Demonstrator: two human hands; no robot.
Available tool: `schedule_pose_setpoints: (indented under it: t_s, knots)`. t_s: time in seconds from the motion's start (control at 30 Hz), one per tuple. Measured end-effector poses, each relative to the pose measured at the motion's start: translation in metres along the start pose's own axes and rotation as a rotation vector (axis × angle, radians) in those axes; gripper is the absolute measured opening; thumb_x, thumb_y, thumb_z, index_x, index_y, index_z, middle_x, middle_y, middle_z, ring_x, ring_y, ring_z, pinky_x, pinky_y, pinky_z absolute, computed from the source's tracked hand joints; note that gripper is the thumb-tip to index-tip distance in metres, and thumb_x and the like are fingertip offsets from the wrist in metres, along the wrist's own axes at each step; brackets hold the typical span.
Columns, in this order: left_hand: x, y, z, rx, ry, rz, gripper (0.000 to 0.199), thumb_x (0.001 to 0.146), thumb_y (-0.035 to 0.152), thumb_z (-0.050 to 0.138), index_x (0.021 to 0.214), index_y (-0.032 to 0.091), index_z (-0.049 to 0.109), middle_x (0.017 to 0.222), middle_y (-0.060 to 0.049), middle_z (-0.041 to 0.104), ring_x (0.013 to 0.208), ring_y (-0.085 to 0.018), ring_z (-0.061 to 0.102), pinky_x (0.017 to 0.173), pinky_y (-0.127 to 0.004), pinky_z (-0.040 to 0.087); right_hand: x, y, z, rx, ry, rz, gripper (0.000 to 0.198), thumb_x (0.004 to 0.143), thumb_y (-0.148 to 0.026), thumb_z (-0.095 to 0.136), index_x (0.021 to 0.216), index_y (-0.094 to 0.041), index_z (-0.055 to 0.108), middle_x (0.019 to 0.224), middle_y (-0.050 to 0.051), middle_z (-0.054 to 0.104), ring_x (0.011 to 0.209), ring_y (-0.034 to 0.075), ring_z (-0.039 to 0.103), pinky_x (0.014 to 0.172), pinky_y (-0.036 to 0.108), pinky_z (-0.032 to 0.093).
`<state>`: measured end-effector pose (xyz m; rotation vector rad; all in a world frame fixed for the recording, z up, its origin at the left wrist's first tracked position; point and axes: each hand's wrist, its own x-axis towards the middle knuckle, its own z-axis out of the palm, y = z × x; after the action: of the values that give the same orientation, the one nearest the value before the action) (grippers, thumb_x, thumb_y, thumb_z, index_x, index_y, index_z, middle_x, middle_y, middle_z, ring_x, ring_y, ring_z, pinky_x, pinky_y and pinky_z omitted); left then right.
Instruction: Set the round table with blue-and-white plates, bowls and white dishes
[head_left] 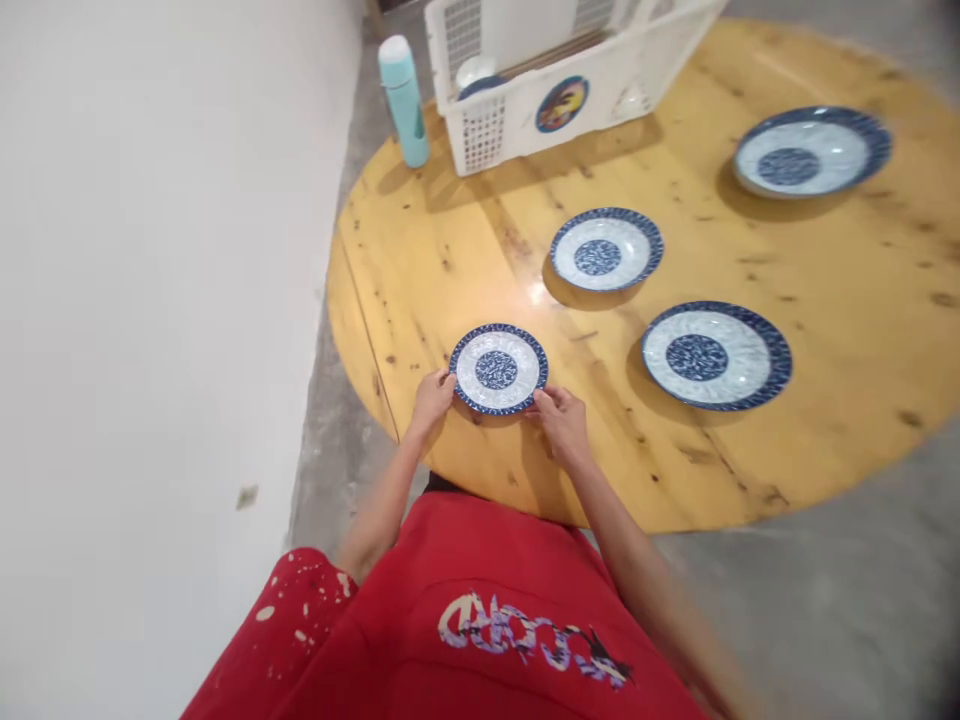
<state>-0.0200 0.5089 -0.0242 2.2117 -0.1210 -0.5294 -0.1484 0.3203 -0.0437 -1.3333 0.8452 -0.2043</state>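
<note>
A small blue-and-white plate [498, 368] lies near the front edge of a round wooden table [840, 330]. My left hand [433, 397] grips its left rim and my right hand [561, 420] grips its lower right rim. Three more blue-and-white plates lie on the table: a small one [606, 250] in the middle, a larger one [716, 355] to the right, and a large one [812, 151] at the far right.
A white plastic basket [570, 90] with dishes inside stands at the table's far side. A teal bottle [403, 100] stands left of it. A white wall [150, 300] runs along the left. Grey floor surrounds the table.
</note>
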Motion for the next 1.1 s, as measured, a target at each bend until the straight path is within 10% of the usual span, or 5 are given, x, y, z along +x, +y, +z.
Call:
schedule_pose_setpoints:
  t_s: [0.4,1.1]
  knots:
    - [0.070,0.003,-0.041,0.300,-0.263,0.258,0.032,0.093,0.026,0.047,0.062,0.022,0.041,0.059,0.003,0.053,0.061,-0.015,0.049,0.062,-0.026,0.029,-0.023,0.008,0.067,0.003,0.364,0.079,0.032,0.067,-0.048,0.064,0.077,-0.018,0.066,0.071,0.006,0.071,0.060,0.022,0.067,0.059,0.034,0.057]
    - [0.071,0.008,-0.050,0.392,-0.339,0.304,0.037,0.096,0.021,0.050,0.061,0.022,0.036,0.061,0.001,0.051,0.065,-0.016,0.051,0.063,-0.028,0.030,-0.047,0.017,0.070,0.069,0.279,0.171,0.037,0.069,-0.049,0.075,0.083,-0.017,0.062,0.068,0.005,0.068,0.058,0.021,0.069,0.057,0.032,0.060]
